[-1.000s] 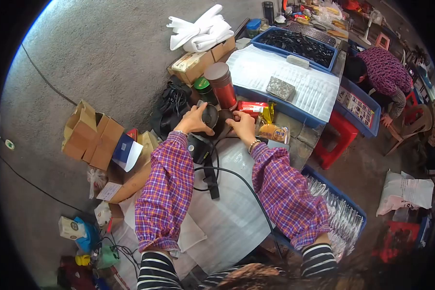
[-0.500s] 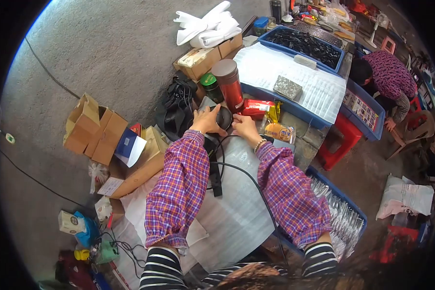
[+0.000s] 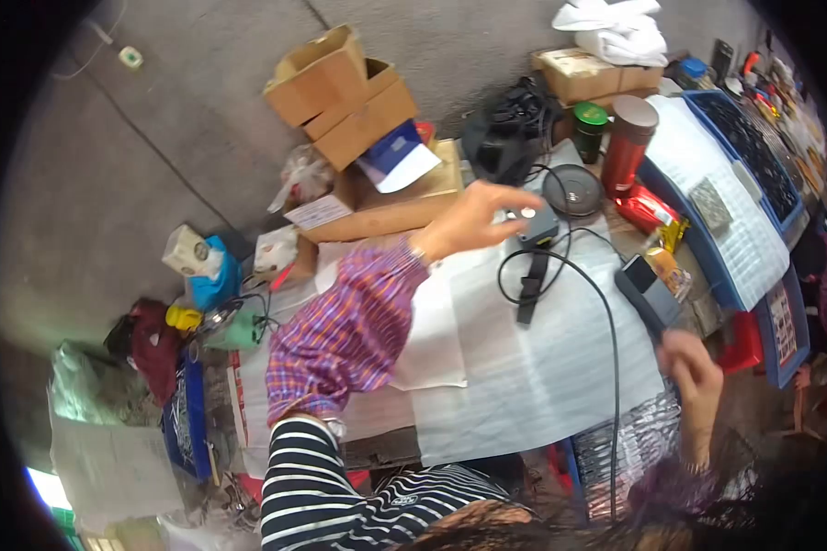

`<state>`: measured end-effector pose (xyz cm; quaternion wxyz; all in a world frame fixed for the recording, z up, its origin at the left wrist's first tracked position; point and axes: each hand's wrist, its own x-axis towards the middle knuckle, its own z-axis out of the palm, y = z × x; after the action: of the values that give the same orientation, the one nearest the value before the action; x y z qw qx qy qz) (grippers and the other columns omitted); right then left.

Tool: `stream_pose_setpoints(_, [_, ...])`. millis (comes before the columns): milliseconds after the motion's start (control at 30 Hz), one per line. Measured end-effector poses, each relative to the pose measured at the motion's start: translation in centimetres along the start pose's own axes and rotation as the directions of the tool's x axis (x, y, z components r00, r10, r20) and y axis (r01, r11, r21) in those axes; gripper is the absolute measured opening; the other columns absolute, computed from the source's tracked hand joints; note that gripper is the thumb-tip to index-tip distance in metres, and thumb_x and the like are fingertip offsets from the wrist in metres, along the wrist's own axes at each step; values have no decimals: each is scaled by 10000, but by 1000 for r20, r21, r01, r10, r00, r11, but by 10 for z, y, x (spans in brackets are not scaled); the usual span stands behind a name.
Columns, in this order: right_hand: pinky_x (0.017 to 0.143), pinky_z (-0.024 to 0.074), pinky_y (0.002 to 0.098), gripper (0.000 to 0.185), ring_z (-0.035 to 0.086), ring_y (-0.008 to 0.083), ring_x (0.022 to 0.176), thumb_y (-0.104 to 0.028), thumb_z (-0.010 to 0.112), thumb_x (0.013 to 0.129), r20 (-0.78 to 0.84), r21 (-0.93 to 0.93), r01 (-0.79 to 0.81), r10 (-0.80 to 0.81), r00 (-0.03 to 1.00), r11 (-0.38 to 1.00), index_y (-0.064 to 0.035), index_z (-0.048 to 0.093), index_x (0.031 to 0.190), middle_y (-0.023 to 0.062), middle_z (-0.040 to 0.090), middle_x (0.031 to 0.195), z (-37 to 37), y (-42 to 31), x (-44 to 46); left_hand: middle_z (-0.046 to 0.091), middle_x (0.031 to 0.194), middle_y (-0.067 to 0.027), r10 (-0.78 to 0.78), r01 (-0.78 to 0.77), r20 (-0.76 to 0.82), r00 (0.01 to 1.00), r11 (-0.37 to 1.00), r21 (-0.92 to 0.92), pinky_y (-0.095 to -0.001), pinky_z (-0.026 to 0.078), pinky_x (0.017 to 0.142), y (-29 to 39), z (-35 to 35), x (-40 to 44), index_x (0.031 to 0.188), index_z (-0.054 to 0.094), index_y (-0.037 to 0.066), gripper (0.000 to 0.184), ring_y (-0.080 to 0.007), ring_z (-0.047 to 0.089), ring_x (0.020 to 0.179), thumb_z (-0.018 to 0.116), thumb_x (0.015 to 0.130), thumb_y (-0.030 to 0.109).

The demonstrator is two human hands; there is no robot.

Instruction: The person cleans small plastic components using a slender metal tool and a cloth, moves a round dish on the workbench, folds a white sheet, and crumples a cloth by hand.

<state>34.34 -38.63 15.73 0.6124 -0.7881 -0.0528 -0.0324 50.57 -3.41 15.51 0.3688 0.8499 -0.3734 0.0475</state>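
My left hand [image 3: 473, 223] reaches over the white sheet [image 3: 524, 367], thumb and fingers apart, its fingertips beside a small black device [image 3: 535, 223] with a black strap [image 3: 529, 289]. Whether they touch it I cannot tell. Just behind lies a round black lidded object [image 3: 572, 190]. A black cable [image 3: 606, 321] loops past the strap and runs down to my lap. My right hand [image 3: 694, 376], blurred, is at the lower right with loosely bent fingers and nothing visible in it. Nearest to it is a grey box-shaped device [image 3: 648, 292] with a dark screen.
A red flask [image 3: 628, 147], a green-lidded jar [image 3: 588, 129] and snack packets [image 3: 648, 211] stand behind. Opened cardboard boxes [image 3: 358, 101] are at the back left. Blue trays [image 3: 698, 239] line the right side, and a tray of metal pieces [image 3: 629, 445] is near my right arm.
My view has turned left. Both hands have come away from the round black object; the left is now by the strapped device, and the right has drawn back toward me.
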Motion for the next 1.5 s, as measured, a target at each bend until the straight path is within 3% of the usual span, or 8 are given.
stream_pose_setpoints(233, [583, 425, 206, 85, 511, 93, 665, 71, 506, 831, -277, 112, -221, 244, 929, 969, 13, 567, 844, 60, 552, 892, 1, 49, -139, 669, 1037, -118, -486, 492, -109, 867, 869, 43, -313, 489, 837, 46, -57, -209, 1067, 654, 40, 317, -239, 645, 933, 664, 753, 84])
stream_pose_setpoints(333, [574, 424, 205, 97, 507, 82, 625, 60, 516, 824, -46, 247, -406, 429, 902, 880, 7, 588, 862, 36, 554, 814, 33, 56, -169, 613, 1150, -130, -523, 515, 38, 851, 848, 124, -361, 446, 919, 54, -50, -282, 1153, 610, 84, 443, -280, 583, 1051, 694, 721, 136])
stream_pose_setpoints(500, [662, 498, 278, 240, 647, 207, 782, 9, 595, 766, 235, -174, -117, 157, 959, 978, -16, 629, 1003, 136, 653, 949, 139, 9, -151, 529, 1250, -163, -441, 405, 11, 897, 833, 376, -393, 399, 976, 55, -12, -329, 1213, 559, 111, 568, -337, 493, 1142, 721, 668, 120])
stream_pose_setpoints(767, [974, 389, 398, 594, 428, 360, 1194, -51, 658, 714, 514, -266, 576, -391, 763, 773, -47, 448, 1269, 149, 436, 1337, 275, 20, -78, 661, 963, -100, -357, 461, -319, 878, 810, 362, -378, 487, 797, 17, 9, -338, 899, 653, 56, 195, -296, 608, 919, 658, 709, 96])
stream_pose_setpoints(1000, [972, 392, 400, 550, 429, 339, 1193, -16, 623, 695, 539, -424, 652, -403, 739, 629, -55, 492, 1228, 145, 476, 1284, 316, 36, -42, 638, 793, -136, -368, 483, -407, 836, 846, 228, -410, 471, 685, 48, -4, -331, 835, 629, 37, 116, -320, 607, 752, 605, 725, 65])
stream_pose_setpoints(1167, [674, 489, 373, 235, 603, 279, 781, 19, 546, 689, 477, -388, 618, -425, 769, 684, -50, 613, 903, 109, 617, 765, 313, 27, -43, 631, 751, -140, -210, 374, -449, 868, 872, 315, -387, 471, 629, 54, -12, -329, 803, 636, 17, 97, -317, 608, 709, 623, 708, 25])
stream_pose_setpoints(1400, [604, 485, 384, 281, 607, 291, 701, 32, 550, 674, 376, -331, 614, -497, 782, 716, -61, 631, 926, 115, 629, 758, 298, 5, -45, 640, 762, -137, -213, 351, -390, 896, 877, 329, -386, 477, 631, 57, -14, -331, 813, 647, 17, 108, -321, 610, 708, 625, 708, 27])
stream_pose_setpoints(1500, [614, 494, 376, 294, 614, 287, 715, 36, 552, 669, 356, -322, 622, -517, 778, 714, -57, 631, 936, 114, 637, 764, 298, 7, -42, 662, 833, -144, -365, 431, -263, 893, 863, 266, -369, 497, 681, 64, -25, -319, 878, 662, 17, 162, -327, 631, 774, 612, 724, 21])
